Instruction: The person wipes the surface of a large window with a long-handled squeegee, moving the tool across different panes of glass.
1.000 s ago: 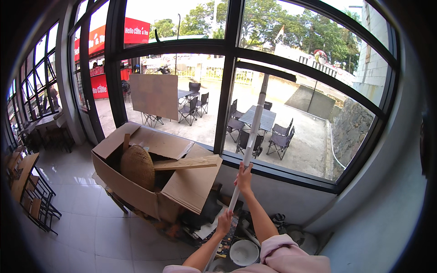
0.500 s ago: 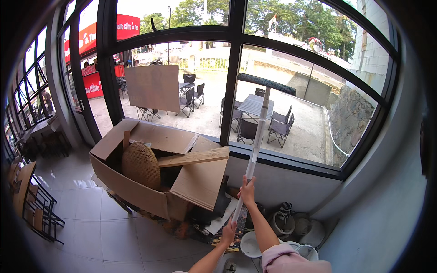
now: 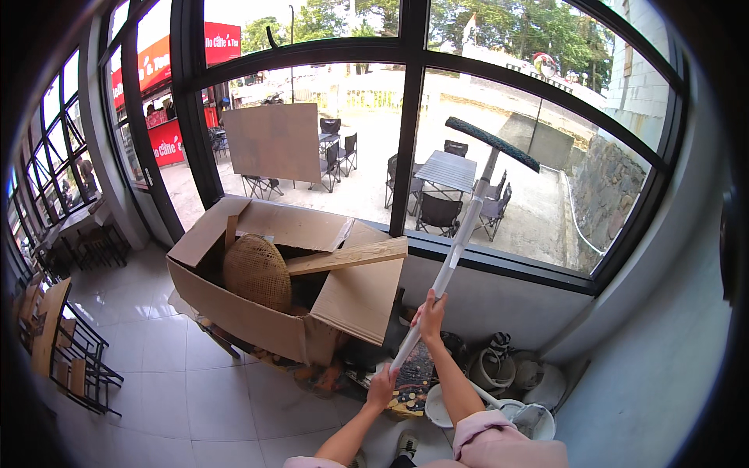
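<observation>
Both my hands grip a long window washer with a white pole (image 3: 466, 225) and a dark fuzzy head (image 3: 493, 143). My left hand (image 3: 381, 388) is closed round the lower end of the pole. Higher up, my right hand (image 3: 430, 315) is wrapped round the same pole. The washer slants up to the right, its head in front of the right-hand window pane (image 3: 538, 226); whether it touches the glass I cannot tell. Black framing (image 3: 410, 148) surrounds the panes.
Left of the pole stands an open cardboard box (image 3: 234, 310) holding a round woven basket (image 3: 257, 271) and a wooden plank (image 3: 347, 256). White buckets (image 3: 535, 422) and a grey sack-like container (image 3: 491, 370) sit at the lower right. Wooden stools (image 3: 72, 374) stand far left.
The washer head has swung to the right across the pane and its tilt is steeper. Both hands still hold the pole, the left a little further left. My view has shifted slightly.
</observation>
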{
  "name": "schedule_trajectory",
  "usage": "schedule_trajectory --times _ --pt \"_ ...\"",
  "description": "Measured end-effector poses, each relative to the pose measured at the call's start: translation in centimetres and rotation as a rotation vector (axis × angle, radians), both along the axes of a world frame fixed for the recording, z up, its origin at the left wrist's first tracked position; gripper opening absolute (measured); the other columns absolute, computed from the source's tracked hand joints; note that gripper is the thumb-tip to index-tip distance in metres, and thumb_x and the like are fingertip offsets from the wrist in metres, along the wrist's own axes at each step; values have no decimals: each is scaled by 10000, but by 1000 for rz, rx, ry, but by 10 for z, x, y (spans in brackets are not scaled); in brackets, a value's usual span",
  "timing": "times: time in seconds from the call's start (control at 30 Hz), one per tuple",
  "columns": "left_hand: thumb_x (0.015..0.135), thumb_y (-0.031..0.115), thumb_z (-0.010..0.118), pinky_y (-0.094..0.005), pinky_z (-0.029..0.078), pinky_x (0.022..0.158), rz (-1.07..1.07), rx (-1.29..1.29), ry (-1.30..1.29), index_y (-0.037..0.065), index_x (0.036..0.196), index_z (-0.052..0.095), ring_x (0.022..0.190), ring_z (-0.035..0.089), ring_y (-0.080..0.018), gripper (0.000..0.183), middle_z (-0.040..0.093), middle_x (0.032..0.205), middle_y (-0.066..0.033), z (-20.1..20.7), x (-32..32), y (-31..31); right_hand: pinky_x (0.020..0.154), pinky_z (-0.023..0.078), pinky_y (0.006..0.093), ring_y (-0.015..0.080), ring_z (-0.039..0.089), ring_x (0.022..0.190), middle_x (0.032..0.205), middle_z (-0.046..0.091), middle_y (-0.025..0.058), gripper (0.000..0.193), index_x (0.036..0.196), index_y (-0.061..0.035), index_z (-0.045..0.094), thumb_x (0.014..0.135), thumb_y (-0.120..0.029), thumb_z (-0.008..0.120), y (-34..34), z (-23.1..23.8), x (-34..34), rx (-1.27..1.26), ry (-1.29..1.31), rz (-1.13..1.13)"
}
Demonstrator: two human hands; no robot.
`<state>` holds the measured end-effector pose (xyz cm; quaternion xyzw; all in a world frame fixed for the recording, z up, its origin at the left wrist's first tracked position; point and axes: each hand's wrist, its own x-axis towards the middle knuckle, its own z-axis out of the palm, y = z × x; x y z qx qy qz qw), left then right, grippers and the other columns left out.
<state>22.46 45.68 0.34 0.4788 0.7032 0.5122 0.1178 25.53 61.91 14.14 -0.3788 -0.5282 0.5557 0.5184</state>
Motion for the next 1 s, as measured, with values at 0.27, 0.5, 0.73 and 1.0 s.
schedule_trajectory --times 0.27,0.5,0.73,1.0 --pt "924 340 364 -464 413 485 -13 23 -100 35 837 439 637 568 -394 325 560 609 -195 56 19 58 285 386 286 170 469 315 485 415 52 400 980 -64 280 899 -445 371 51 55 5 102 -139 22" --pt "929 351 347 -436 395 473 45 -69 -71 18 834 457 598 561 -383 363 521 576 -182 25 23 58 276 391 293 181 476 311 507 439 76 374 1009 -49 271 901 -378 414 59 18 9 45 -148 120" --pt "924 339 349 -499 391 521 61 -182 -195 27 870 469 673 549 -430 339 550 635 -217 -26 58 10 292 410 310 205 502 333 507 440 81 365 984 -61 233 900 -362 423 25 -38 33 -33 -233 261" --pt "924 316 367 -472 388 497 121 -150 -187 21 846 473 615 561 -406 323 544 597 -201 -14 101 -28 295 411 299 189 492 333 493 426 64 347 950 -77 238 904 -377 406 -2 -45 63 -146 -138 351"
